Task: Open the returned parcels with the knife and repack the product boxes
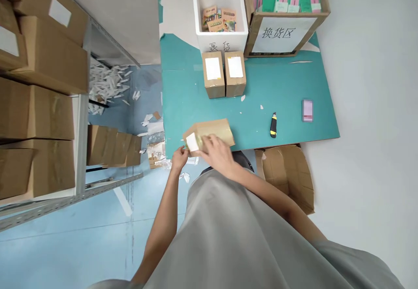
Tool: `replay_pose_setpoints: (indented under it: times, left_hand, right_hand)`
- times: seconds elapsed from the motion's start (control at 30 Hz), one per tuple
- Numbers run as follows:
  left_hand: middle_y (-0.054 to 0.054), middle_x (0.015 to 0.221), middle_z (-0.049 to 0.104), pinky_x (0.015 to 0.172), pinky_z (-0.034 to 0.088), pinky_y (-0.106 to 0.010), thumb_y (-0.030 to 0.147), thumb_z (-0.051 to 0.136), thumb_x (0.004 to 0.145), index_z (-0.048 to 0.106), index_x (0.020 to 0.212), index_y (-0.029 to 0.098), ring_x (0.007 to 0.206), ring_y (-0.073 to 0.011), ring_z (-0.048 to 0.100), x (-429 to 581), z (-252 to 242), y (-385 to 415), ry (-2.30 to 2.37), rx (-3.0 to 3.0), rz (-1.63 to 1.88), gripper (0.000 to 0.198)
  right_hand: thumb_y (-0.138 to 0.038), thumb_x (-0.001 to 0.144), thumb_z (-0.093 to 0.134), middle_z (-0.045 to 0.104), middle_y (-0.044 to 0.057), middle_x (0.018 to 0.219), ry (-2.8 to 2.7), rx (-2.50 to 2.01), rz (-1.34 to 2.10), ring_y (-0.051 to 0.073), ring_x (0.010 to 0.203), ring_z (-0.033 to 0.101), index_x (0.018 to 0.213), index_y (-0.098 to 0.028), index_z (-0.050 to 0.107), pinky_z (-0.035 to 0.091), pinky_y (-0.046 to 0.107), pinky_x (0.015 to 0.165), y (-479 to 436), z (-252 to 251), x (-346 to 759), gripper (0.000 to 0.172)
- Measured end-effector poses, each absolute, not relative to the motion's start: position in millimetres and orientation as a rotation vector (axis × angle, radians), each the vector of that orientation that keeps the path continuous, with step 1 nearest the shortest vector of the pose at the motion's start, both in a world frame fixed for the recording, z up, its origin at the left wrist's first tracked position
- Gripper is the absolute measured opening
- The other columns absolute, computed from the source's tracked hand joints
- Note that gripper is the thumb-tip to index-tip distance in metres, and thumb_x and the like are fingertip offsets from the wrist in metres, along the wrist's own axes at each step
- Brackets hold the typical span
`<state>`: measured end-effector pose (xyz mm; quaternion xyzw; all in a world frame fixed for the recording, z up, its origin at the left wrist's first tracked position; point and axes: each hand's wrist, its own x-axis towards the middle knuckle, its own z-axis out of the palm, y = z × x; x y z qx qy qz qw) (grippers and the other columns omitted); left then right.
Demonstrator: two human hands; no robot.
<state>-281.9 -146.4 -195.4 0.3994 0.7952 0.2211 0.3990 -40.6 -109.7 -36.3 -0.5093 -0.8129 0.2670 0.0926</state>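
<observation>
A brown cardboard box (225, 129) lies on its side near the table's front edge, with a white label (191, 142) at its left end. At that end, the fingers of my left hand (180, 157) are pinched on the box's edge by the label. My right hand (217, 152) rests over the front of the box, its fingers apart and slightly blurred, partly covering the surface. Further right, a black and yellow box cutter (273, 125) lies on the table. Behind stand two taped cardboard boxes (214, 90) with white labels, side by side.
The green table (183, 93) also bears a white bin (220, 40) of small packs, a carton (253, 36) of green and pink boxes, and a phone-like object (307, 110). Left is a shelf (80, 149) of cartons; an open carton (290, 167) sits below the table's front edge.
</observation>
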Motion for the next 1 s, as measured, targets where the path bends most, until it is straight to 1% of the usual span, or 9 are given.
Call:
replay_pose_setpoints:
  times: [0.07, 0.17, 0.27, 0.37, 0.47, 0.57, 0.7, 0.83, 1.0]
  left_hand:
    - [-0.016, 0.113, 0.086, 0.105, 0.065, -0.047, 0.034, 0.061, 0.092, 0.078, 0.126, 0.013, 0.110, -0.0332, 0.081, -269.3, -194.3, -144.2, 1.999, 0.986, 0.599, 0.044]
    - [-0.016, 0.129, 0.085, 0.101, 0.067, -0.042, 0.037, 0.068, 0.095, 0.078, 0.129, 0.015, 0.110, -0.0301, 0.082, -236.9, -188.6, -132.3, 1.880, 1.007, 0.742, 0.041]
    - [-0.017, 0.127, 0.083, 0.102, 0.068, -0.044, 0.034, 0.073, 0.095, 0.080, 0.122, 0.016, 0.111, -0.0308, 0.081, -198.9, -178.6, -114.3, 1.785, 1.112, 0.863, 0.032]
    - [-0.017, 0.124, 0.082, 0.105, 0.066, -0.047, 0.030, 0.073, 0.096, 0.080, 0.118, 0.017, 0.111, -0.0321, 0.081, -175.1, -167.7, -99.9, 1.806, 1.254, 0.860, 0.027]
    - [-0.016, 0.126, 0.082, 0.106, 0.065, -0.046, 0.029, 0.072, 0.096, 0.080, 0.121, 0.019, 0.112, -0.0318, 0.081, -172.0, -162.8, -95.5, 1.805, 1.337, 0.895, 0.028]
    - [-0.014, 0.125, 0.083, 0.106, 0.064, -0.045, 0.028, 0.072, 0.095, 0.078, 0.115, 0.020, 0.113, -0.0315, 0.081, -178.1, -168.5, -99.8, 1.860, 1.289, 0.852, 0.023]
    - [-0.014, 0.110, 0.086, 0.104, 0.064, -0.047, 0.023, 0.072, 0.088, 0.075, 0.098, 0.021, 0.105, -0.0340, 0.083, -182.4, -186.1, -110.3, 1.951, 1.133, 0.676, 0.010]
    - [-0.012, 0.097, 0.086, 0.099, 0.065, -0.047, 0.021, 0.074, 0.083, 0.074, 0.091, 0.023, 0.095, -0.0344, 0.084, -181.3, -197.9, -116.9, 1.971, 1.067, 0.637, 0.009]
    - [-0.011, 0.100, 0.088, 0.100, 0.066, -0.045, 0.024, 0.077, 0.083, 0.075, 0.088, 0.023, 0.095, -0.0329, 0.085, -182.3, -191.6, -111.3, 1.982, 1.024, 0.679, 0.005]
  right_hand:
    - [-0.051, 0.115, 0.068, 0.069, 0.019, 0.150, -2.202, -1.656, 0.803, 0.035, 0.128, 0.074, 0.155, -0.022, 0.068, 0.066, 0.044, 0.102, -100.5, -52.3, 3.9, 0.050]
    - [-0.051, 0.112, 0.065, 0.074, 0.017, 0.143, -1.874, -1.801, 0.904, 0.034, 0.116, 0.080, 0.147, -0.021, 0.075, 0.067, 0.047, 0.102, -79.7, -88.8, 72.5, 0.048]
    - [-0.053, 0.105, 0.065, 0.079, 0.019, 0.138, -1.571, -1.827, 1.069, 0.034, 0.113, 0.082, 0.134, -0.018, 0.080, 0.068, 0.048, 0.099, -62.2, -125.6, 124.2, 0.048]
    - [-0.059, 0.097, 0.072, 0.082, 0.021, 0.134, -1.392, -1.801, 1.142, 0.036, 0.113, 0.082, 0.124, -0.017, 0.081, 0.068, 0.054, 0.106, -56.4, -148.7, 150.4, 0.050]
    - [-0.058, 0.094, 0.075, 0.082, 0.019, 0.136, -1.364, -1.703, 1.071, 0.036, 0.124, 0.079, 0.123, -0.020, 0.079, 0.063, 0.056, 0.117, -57.8, -159.4, 158.5, 0.048]
    - [-0.052, 0.093, 0.075, 0.081, 0.017, 0.137, -1.425, -1.684, 0.975, 0.035, 0.129, 0.076, 0.118, -0.023, 0.077, 0.059, 0.056, 0.123, -61.0, -169.7, 157.3, 0.038]
    - [-0.048, 0.087, 0.076, 0.085, 0.014, 0.120, -1.370, -1.790, 1.107, 0.035, 0.117, 0.077, 0.094, -0.028, 0.070, 0.062, 0.055, 0.113, -72.0, -194.0, 147.4, 0.022]
    - [-0.052, 0.083, 0.074, 0.083, 0.009, 0.097, -1.310, -1.805, 1.201, 0.032, 0.099, 0.080, 0.087, -0.029, 0.062, 0.068, 0.052, 0.097, -87.4, -215.8, 138.2, 0.025]
    - [-0.061, 0.081, 0.072, 0.082, 0.010, 0.096, -1.267, -1.751, 1.219, 0.034, 0.102, 0.081, 0.086, -0.029, 0.060, 0.068, 0.055, 0.099, -84.3, -215.8, 139.1, 0.034]
